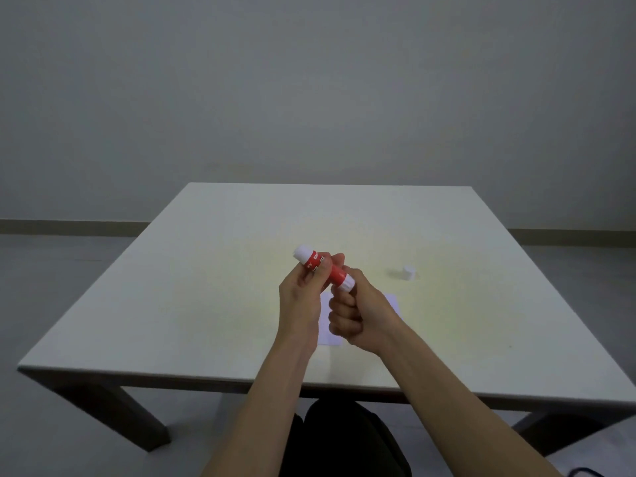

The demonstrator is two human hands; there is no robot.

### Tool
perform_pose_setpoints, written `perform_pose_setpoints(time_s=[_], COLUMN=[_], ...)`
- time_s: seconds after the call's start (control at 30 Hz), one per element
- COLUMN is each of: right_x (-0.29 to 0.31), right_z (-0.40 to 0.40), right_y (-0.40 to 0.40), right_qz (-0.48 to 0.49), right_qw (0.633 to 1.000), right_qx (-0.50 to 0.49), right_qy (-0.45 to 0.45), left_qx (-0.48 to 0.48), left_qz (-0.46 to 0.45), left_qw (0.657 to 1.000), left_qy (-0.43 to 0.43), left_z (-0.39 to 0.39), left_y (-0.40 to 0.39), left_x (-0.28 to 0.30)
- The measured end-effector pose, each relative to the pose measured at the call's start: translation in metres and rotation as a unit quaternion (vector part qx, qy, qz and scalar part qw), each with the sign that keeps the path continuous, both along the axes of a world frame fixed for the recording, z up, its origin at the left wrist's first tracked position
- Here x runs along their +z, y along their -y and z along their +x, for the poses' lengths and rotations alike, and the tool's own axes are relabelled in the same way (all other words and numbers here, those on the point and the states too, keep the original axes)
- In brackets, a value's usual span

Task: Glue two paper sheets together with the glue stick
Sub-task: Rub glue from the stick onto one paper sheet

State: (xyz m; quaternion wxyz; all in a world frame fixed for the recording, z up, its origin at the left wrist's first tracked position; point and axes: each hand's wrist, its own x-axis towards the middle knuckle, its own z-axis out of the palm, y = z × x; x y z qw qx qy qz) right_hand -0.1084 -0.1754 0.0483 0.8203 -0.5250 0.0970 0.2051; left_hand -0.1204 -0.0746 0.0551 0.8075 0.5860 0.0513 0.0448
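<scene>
While your left hand (303, 287) pinched the glue stick (323, 267) and your right hand (354, 315) curled round its base, over-twisting risked smearing the paper (392, 302) beneath them.

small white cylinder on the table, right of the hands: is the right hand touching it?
Apart. The head view shows the small white cylinder standing alone on the pale square table, bare tabletop between it and the right hand, which grips the red-and-white glue stick.

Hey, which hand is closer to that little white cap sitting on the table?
Right. The right hand grips the glue stick's lower end, on the side nearer the white cap. The left hand holds the stick's middle, farther away on the other side.
</scene>
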Motion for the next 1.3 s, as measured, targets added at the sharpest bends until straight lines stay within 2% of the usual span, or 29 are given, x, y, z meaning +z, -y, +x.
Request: perform_pose_setpoints(time_s=[0.03,0.07,0.1,0.13,0.17,0.2,0.23,0.27,0.33,0.37,0.4,0.47,0.53,0.57,0.63,0.67,0.7,0.73,0.8,0.87,0.9,0.93,0.97,1.03,1.1,1.17,1.23,1.3], right_x=[0.001,0.001,-0.002,-0.004,-0.006,-0.009,-0.012,-0.014,-0.012,-0.009,-0.006,-0.005,-0.004,-0.008,-0.012,-0.014,-0.016,-0.017,-0.014,-0.007,-0.003,0.000,0.001,0.004,0.007,0.010,0.009,0.006], right_z=[0.000,-0.003,-0.005,-0.008,-0.010,-0.012,-0.013,-0.012,-0.008,-0.005,-0.003,0.001,0.001,-0.002,-0.007,-0.009,-0.011,-0.011,-0.009,-0.004,-0.001,0.001,0.002,0.002,0.002,0.001,0.004,0.011], right_y=[0.001,0.001,0.001,0.001,0.001,-0.001,-0.002,-0.003,-0.002,-0.002,0.000,0.003,0.003,0.002,0.001,0.001,0.001,0.001,-0.001,0.000,0.002,0.005,0.008,0.011,0.010,0.013,0.021,0.030], right_qz=[-0.022,-0.094,-0.200,-0.309,-0.378,-0.402,-0.399,-0.365,-0.201,-0.086,-0.006,0.023,-0.057,-0.137,-0.308,-0.358,-0.373,-0.363,-0.302,-0.204,-0.121,-0.057,-0.027,-0.044,-0.102,-0.113,-0.124,-0.194], right_qw=[1.000,0.992,0.963,0.909,0.858,0.835,0.836,0.864,0.959,0.992,0.999,0.996,0.998,0.983,0.892,0.855,0.843,0.852,0.899,0.965,0.990,0.998,0.998,0.998,0.988,0.972,0.965,0.952], right_qx=[-0.004,-0.029,-0.068,-0.106,-0.122,-0.123,-0.125,-0.133,-0.120,-0.084,-0.036,0.013,-0.036,-0.091,-0.181,-0.183,-0.172,-0.160,-0.147,-0.109,-0.064,-0.014,0.023,0.042,0.035,0.053,0.054,0.015], right_qy=[0.013,0.072,0.166,0.259,0.327,0.356,0.354,0.320,0.158,0.049,-0.039,-0.082,-0.017,0.075,0.275,0.328,0.346,0.341,0.280,0.126,0.033,-0.032,-0.057,-0.013,0.113,0.198,0.227,0.237], left_qx=[0.002,0.007,0.016,0.029,0.039,0.044,0.044,0.039,0.029,0.028,0.030,0.036,0.032,0.032,0.048,0.051,0.048,0.043,0.027,0.015,0.014,0.008,-0.001,-0.025,-0.034,-0.059,-0.112,-0.156], left_qz=[-0.011,-0.028,-0.043,-0.047,-0.045,-0.041,-0.037,-0.032,-0.026,-0.016,-0.002,0.010,-0.012,-0.025,-0.020,-0.015,-0.016,-0.019,-0.021,-0.019,-0.015,-0.009,-0.007,-0.003,0.035,0.092,0.192,0.344], left_qw=[1.000,0.999,0.999,0.998,0.998,0.998,0.998,0.998,0.998,0.998,0.999,0.998,0.998,0.998,0.998,0.998,0.998,0.998,0.998,0.999,0.999,0.999,0.999,0.999,0.999,0.993,0.972,0.923], left_qy=[-0.007,-0.015,-0.022,-0.027,-0.031,-0.036,-0.040,-0.046,-0.051,-0.046,-0.042,-0.044,-0.045,-0.047,-0.042,-0.036,-0.034,-0.036,-0.047,-0.047,-0.041,-0.035,-0.031,-0.031,-0.014,0.038,0.074,0.070], left_z=[-0.001,-0.001,0.000,0.001,0.001,0.001,0.000,-0.001,-0.004,-0.003,-0.002,-0.002,-0.003,-0.003,-0.003,-0.002,-0.001,-0.001,-0.001,-0.003,-0.003,-0.003,-0.002,0.000,0.005,0.012,0.023,0.034], left_y=[-0.001,-0.001,-0.001,-0.001,0.000,0.003,0.006,0.009,0.014,0.015,0.015,0.014,0.015,0.016,0.018,0.019,0.019,0.019,0.019,0.019,0.017,0.015,0.013,0.007,0.000,-0.010,-0.028,-0.052], left_x=[-0.001,-0.002,-0.001,-0.001,-0.001,-0.002,-0.002,-0.003,-0.003,-0.002,-0.002,-0.002,-0.001,0.000,0.001,0.002,0.003,0.003,0.001,0.002,0.001,0.001,0.000,-0.001,-0.002,-0.002,-0.004,-0.010])
